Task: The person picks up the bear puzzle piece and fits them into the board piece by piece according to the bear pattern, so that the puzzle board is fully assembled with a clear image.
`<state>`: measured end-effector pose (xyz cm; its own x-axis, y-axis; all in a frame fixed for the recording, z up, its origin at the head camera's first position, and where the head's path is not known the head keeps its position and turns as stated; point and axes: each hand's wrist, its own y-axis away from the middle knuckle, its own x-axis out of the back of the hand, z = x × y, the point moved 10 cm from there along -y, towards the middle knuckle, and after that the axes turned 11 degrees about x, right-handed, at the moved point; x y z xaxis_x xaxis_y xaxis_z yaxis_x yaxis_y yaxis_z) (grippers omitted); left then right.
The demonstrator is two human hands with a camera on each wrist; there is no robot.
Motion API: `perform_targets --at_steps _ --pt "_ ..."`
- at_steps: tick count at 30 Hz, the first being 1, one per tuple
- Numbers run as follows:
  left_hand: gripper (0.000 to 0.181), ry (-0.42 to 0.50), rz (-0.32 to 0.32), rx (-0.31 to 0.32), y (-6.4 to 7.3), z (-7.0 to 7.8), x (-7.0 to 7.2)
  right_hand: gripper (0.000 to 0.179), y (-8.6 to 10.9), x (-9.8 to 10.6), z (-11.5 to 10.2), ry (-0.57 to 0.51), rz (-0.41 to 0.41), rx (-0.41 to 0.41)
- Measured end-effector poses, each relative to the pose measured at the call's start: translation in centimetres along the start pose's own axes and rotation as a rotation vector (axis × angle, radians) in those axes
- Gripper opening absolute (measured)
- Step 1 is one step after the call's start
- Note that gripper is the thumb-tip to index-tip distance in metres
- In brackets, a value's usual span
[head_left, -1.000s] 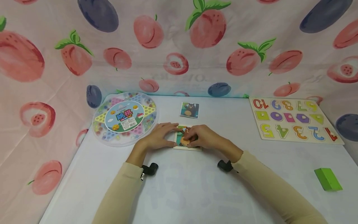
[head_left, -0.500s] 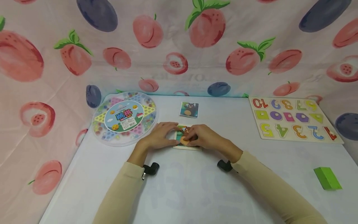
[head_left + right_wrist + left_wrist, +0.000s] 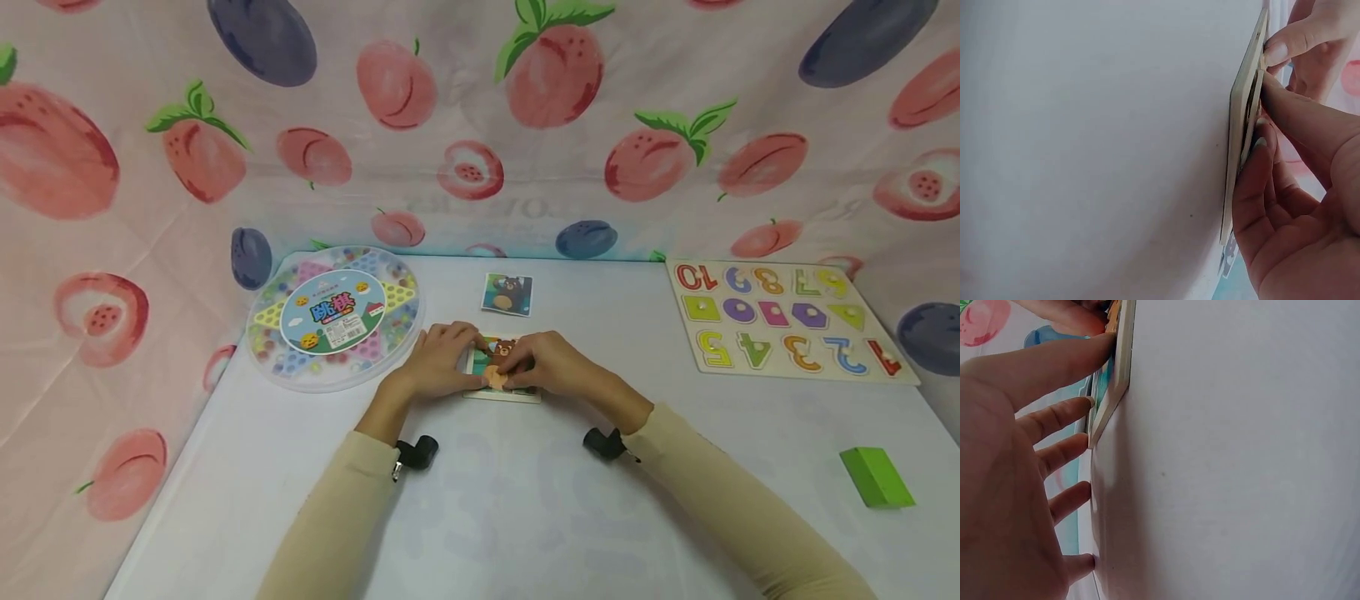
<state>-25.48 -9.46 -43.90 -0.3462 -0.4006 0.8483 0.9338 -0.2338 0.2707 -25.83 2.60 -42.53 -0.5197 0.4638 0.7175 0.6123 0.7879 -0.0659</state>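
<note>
A small wooden jigsaw puzzle board (image 3: 517,398) with a brown bear picture lies flat on the white table. My right hand (image 3: 553,363) is over its right half and pinches a thin puzzle piece (image 3: 1255,103) between thumb and fingers. In the right wrist view this piece sits slightly raised and tilted against the board. At the board's left side is my left hand (image 3: 438,364), its thumb pressing on the picture near the lower edge. Its other fingers are spread, with one fingertip at the board's corner in the left wrist view. Both hands cover part of the picture.
Behind the board lies a square bear picture card (image 3: 507,295). A round Chinese checkers set (image 3: 335,317) is at the left. A wooden number puzzle board (image 3: 787,321) lies far right, with a green block (image 3: 877,477) nearer. Fruit-print cloth (image 3: 465,100) hangs behind the table.
My left hand has shifted a little to the right, its thumb farther over the puzzle. My right hand stays in nearly the same place, still pinching the piece.
</note>
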Motion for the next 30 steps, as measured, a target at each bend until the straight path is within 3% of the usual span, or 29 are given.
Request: perform_targets --at_steps 12,21,26,30 --pt "0.042 -0.023 0.007 0.025 -0.1 0.3 0.1 0.018 0.0 0.1 -0.2 0.001 -0.008 -0.011" --pt "0.046 -0.008 -0.009 -0.012 0.2 0.2 0.2 0.027 0.8 1.0 0.8 -0.036 0.003 -0.051" --pt "0.058 0.003 -0.034 -0.032 0.2 -0.1 0.2 0.029 1.8 1.9 1.0 0.036 0.002 -0.069" --pt "0.053 0.004 -0.016 -0.037 0.2 -0.1 0.3 0.029 2.4 1.5 1.2 0.076 -0.036 -0.067"
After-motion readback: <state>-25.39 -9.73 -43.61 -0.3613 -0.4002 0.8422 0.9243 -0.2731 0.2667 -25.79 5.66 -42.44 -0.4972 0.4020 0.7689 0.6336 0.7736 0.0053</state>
